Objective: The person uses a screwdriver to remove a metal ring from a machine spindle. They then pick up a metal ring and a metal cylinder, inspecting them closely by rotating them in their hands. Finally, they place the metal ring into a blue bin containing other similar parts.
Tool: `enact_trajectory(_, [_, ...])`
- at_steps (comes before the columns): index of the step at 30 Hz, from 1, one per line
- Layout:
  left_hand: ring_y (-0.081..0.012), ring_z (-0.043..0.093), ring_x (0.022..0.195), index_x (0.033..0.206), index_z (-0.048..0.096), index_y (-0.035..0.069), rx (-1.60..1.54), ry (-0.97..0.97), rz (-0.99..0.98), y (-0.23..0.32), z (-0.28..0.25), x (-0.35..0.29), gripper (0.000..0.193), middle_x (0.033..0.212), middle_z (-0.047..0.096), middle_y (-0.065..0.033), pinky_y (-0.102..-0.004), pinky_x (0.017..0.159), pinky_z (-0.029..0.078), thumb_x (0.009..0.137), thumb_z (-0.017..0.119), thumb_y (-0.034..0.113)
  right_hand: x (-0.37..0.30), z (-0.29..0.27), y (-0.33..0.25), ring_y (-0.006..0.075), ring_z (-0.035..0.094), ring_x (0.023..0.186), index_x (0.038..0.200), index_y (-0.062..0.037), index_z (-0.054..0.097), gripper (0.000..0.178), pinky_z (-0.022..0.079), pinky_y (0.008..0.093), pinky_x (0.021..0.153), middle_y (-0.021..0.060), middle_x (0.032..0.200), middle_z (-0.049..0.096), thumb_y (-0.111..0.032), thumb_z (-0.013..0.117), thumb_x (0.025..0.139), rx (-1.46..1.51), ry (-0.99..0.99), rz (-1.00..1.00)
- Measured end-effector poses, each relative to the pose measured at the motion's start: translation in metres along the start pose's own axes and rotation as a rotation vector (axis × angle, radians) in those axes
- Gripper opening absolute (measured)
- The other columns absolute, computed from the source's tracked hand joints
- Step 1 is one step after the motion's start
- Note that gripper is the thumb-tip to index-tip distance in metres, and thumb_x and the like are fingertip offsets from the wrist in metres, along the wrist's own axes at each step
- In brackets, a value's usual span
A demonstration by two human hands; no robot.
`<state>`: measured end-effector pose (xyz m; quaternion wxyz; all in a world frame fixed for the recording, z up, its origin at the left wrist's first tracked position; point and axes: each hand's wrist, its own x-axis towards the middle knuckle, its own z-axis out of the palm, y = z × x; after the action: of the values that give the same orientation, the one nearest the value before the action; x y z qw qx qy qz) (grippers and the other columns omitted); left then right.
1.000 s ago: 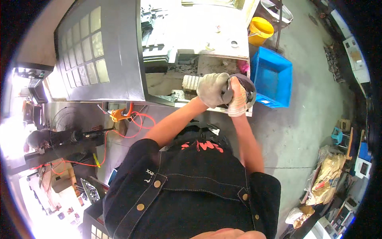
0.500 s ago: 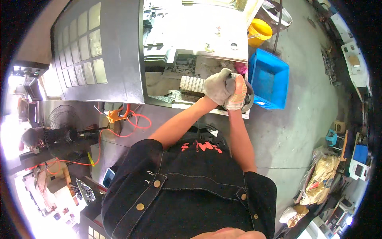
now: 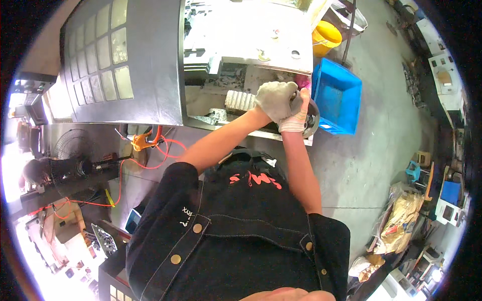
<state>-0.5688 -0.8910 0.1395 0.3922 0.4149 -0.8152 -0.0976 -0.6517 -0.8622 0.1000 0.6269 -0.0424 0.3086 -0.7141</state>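
My left hand, in a grey work glove, is closed, fingers curled toward the right hand. My right hand, in a white knitted glove with orange tones, presses against it with the thumb side upward. Whatever the two hands grip is hidden between them. A round dark metal rim, like a wheel, shows just right of the right hand. Left of the grey glove lies a pale ribbed cylinder in the machine's dirty recess.
The white machine top is above my hands, with a large dark panel at left. A blue bin and a yellow bucket stand at right. An orange hose and a fan are at lower left.
Both hands have shifted slightly left in view, and the surroundings shifted a little too. The right hand has turned, so its thumb side now stands out more from the grey glove.
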Motion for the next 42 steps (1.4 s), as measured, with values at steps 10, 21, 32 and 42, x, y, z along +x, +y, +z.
enact_trajectory(10, [-0.0366,0.063,0.061,0.086,0.058,0.011,-0.044,0.032,-0.372,0.006,0.023,-0.022,0.019,0.065,0.063,-0.0168,-0.0474,0.057,0.049,0.083,0.061,0.029,0.006,-0.024,0.008,0.0135,0.056,0.075,0.085,-0.0094,0.061,0.035,0.047,0.0291,0.071,0.0017,0.079,0.060,-0.044,0.057,0.091,-0.192,0.046,-0.135])
enact_trajectory(21, [-0.0416,0.062,0.065,0.099,0.057,0.010,-0.266,0.144,-0.443,0.004,0.014,-0.031,0.017,0.070,0.063,-0.0206,-0.0500,0.058,0.047,0.091,0.053,0.025,-0.008,-0.002,0.003,0.0076,0.049,0.070,0.081,-0.0056,0.061,0.039,0.042,0.0256,0.064,-0.0022,0.076,0.058,-0.042,0.055,0.094,-0.742,-0.037,-0.407])
enact_trajectory(32, [-0.0406,0.062,0.068,0.095,0.055,0.010,-0.315,0.137,-0.593,-0.001,0.014,-0.040,0.019,0.072,0.063,-0.0192,-0.0498,0.061,0.047,0.091,0.052,0.029,-0.008,0.003,0.004,0.0055,0.048,0.066,0.085,-0.0083,0.061,0.041,0.039,0.0233,0.058,-0.0034,0.075,0.058,-0.047,0.054,0.094,-0.848,-0.114,-0.356])
enact_trajectory(42, [-0.0358,0.061,0.062,0.098,0.056,0.006,-0.121,0.079,-0.094,-0.021,-0.002,-0.046,0.025,0.068,0.060,-0.0156,-0.0456,0.056,0.046,0.084,0.061,0.027,-0.016,0.007,0.006,0.0080,0.052,0.068,0.090,-0.0107,0.064,0.042,0.042,0.0236,0.061,-0.0042,0.078,0.058,-0.052,0.060,0.088,-0.598,0.032,-0.044])
